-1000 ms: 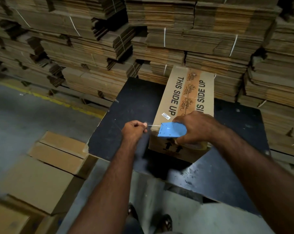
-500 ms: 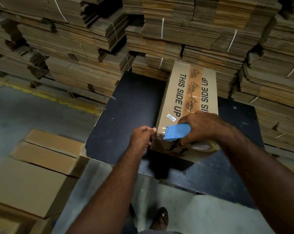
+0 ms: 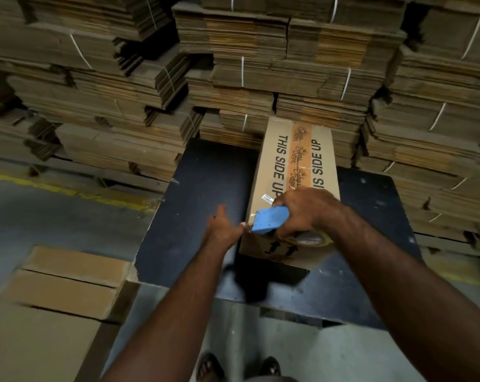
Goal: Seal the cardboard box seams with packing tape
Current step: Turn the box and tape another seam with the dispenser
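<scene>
A long cardboard box [image 3: 281, 161] printed "THIS SIDE UP" lies on a black table [image 3: 205, 194], with a brown printed tape strip along its top seam. My right hand [image 3: 304, 208] grips a blue tape dispenser [image 3: 270, 219] with its tape roll [image 3: 307, 239] at the box's near top edge. My left hand [image 3: 223, 227] is at the box's near left corner, fingers partly spread, its fingertips touching the tape end by the dispenser's nose.
Strapped bundles of flat cardboard [image 3: 260, 64] rise in tall stacks right behind the table. More cardboard boxes [image 3: 65, 277] sit low at the left. Grey floor with a yellow line [image 3: 54, 190] lies to the left. My feet [image 3: 241, 368] stand below the table's near edge.
My left hand drew the tape end out to the left, then came back against the box corner. The dispenser stayed at the near edge of the box. The camera tilted slightly.
</scene>
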Available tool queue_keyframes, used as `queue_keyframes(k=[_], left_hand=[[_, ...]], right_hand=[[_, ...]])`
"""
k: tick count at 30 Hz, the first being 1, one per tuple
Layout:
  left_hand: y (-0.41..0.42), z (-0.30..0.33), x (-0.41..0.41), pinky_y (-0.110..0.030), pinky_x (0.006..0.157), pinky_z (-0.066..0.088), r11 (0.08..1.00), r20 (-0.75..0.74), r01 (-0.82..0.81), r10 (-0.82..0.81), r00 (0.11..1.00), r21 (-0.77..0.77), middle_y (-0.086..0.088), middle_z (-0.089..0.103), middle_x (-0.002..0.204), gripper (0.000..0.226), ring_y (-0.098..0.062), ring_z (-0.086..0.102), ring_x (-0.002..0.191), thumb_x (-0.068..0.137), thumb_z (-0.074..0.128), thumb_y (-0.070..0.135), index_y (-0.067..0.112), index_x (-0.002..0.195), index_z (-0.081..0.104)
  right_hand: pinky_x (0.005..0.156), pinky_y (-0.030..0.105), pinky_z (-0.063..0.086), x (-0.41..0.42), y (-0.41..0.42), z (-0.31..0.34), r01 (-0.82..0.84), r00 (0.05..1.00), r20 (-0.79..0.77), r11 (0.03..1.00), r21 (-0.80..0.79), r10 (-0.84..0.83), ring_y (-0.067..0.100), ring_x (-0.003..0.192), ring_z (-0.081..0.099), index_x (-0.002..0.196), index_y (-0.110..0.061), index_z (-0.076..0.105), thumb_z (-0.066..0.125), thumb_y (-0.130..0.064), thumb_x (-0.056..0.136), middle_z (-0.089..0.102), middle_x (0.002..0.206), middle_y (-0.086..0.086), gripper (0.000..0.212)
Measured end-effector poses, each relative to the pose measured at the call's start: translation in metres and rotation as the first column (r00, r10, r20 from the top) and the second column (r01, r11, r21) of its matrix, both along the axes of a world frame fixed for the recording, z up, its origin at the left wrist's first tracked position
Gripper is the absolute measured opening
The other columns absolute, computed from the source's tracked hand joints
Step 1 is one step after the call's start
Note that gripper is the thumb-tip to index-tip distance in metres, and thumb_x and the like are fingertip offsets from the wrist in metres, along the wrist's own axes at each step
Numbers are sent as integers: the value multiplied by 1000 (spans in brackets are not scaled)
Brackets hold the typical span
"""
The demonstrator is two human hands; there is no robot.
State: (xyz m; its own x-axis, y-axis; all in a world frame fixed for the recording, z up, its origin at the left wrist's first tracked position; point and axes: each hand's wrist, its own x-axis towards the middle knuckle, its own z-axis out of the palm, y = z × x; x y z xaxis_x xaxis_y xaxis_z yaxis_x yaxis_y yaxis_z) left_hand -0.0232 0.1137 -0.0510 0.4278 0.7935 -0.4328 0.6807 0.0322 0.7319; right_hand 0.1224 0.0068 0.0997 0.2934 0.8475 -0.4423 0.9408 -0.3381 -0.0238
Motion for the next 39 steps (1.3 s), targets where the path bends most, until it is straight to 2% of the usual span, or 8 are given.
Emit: queue_keyframes(k=[5,8,15,21,24,27,31,39], left_hand=[[-26,10,-13,-37,97,51,914,249,31,-142,958,404,-11,65,124,51,-28,63,111,78,62,-2,9,128,62],[-42,10,-15,-32,108,44,880,265,130,-274,925,456,-9,61,137,60,-26,60,123,76,63,-2,9,135,59],[-52,-8,-21,-36,107,46,845,73,256,-327,942,470,7,33,161,82,-23,50,134,86,68,13,32,156,30],[-38,-22,-22,-47,102,49,693,-192,277,-200,961,666,-14,66,130,56,-31,67,112,92,58,52,13,131,63],[-39,-38,-72,-40,104,44,826,-497,356,-108,861,437,-10,62,135,65,-31,61,120,95,45,63,12,133,59],[-46,-46,-85,-40,90,51,895,-263,132,-17,965,427,-14,70,122,62,-36,66,109,91,58,58,15,136,59],[-62,-42,-22,-40,89,55,678,88,150,-303,949,720,-10,63,136,68,-29,68,109,83,59,63,16,131,64],[-96,-2,69,-50,113,28,740,-12,458,-520,854,493,8,-6,168,122,-24,21,148,58,67,86,46,156,5]], right_hand=[[82,40,53,3,2,-4,1,1000,-6,1000,-5,-1,15,92,58,119,-35,61,74,-64,62,62,101,-9,65],[83,41,54,5,3,-4,-1,1000,-10,1000,-9,1,13,91,58,120,-36,61,73,-65,62,62,101,-10,66],[83,40,53,10,0,-7,-14,1000,-9,1000,-13,14,13,95,58,122,-35,59,76,-64,65,62,105,-10,67],[79,35,50,38,-30,5,-44,999,-11,999,-9,44,8,94,58,119,-40,60,73,-68,63,62,105,-18,63],[78,33,50,67,-47,12,-38,995,94,997,-61,44,7,94,59,115,-43,62,76,-68,60,63,105,-20,62],[81,37,55,84,-54,6,-1,998,68,999,-46,4,8,93,61,115,-41,62,76,-63,65,66,105,-16,56],[79,36,54,89,-54,-2,-73,995,60,997,-26,74,10,91,60,115,-41,59,74,-64,68,64,101,-15,54],[70,30,44,112,-62,4,-95,995,-11,995,-27,95,8,92,57,111,-43,61,77,-62,62,62,99,-18,55]])
